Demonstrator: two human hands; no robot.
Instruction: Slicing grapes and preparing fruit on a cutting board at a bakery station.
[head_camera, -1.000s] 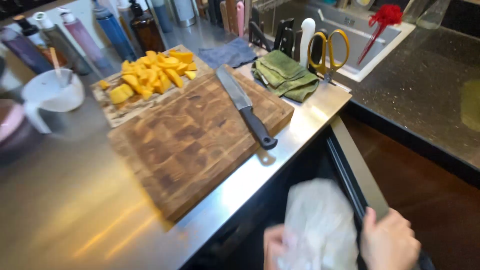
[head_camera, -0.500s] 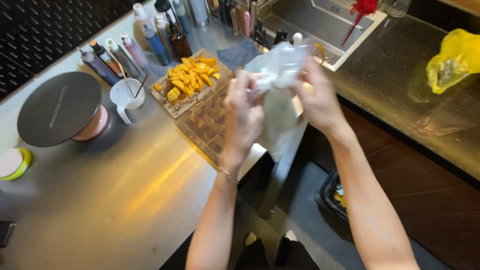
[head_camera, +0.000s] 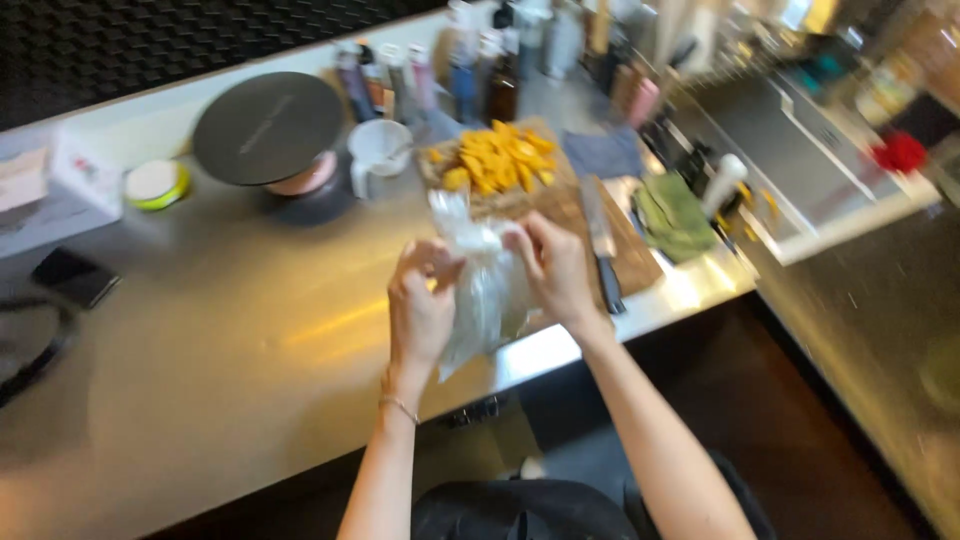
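Clear plastic bag (head_camera: 485, 290) up over the steel counter's (head_camera: 220, 350) edge, left hand (head_camera: 420, 305) and right hand (head_camera: 550, 265) each pinching its top; beyond, knife (head_camera: 600, 245) on the wooden cutting board (head_camera: 635, 265); farther, yellow fruit chunks (head_camera: 495, 160).

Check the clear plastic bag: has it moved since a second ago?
Yes. The plastic bag was low beside the open drawer, below the counter edge; now both hands, left hand and right hand, hold it up over the wooden cutting board near the knife.
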